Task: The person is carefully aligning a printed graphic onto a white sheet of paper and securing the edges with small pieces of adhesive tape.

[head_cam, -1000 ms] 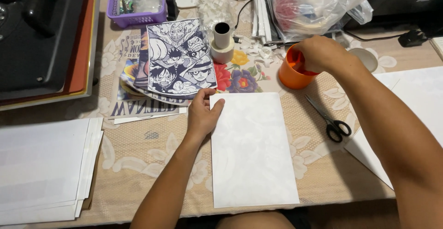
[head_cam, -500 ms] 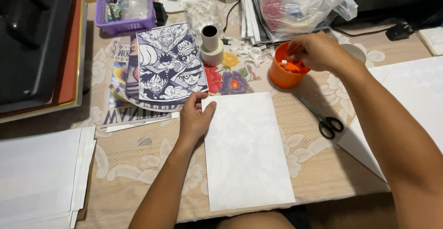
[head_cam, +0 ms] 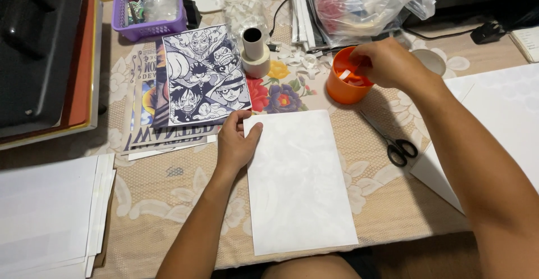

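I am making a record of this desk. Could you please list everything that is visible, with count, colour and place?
white sheet: 1, centre
comic prints: several, black-white, upper left of sheet
tape roll: 1, white, beside prints
orange cup: 1, upper centre
scissors: 1, black, right of sheet
purple basket: 1, top left
paper stack: 1, white, lower left
plastic bag: 1, clear, top
left hand: on sheet's edge
right hand: fingers in cup

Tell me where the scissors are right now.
In the head view, the scissors lie on the table's right side, between the white sheet and the right forearm, just below the orange cup.
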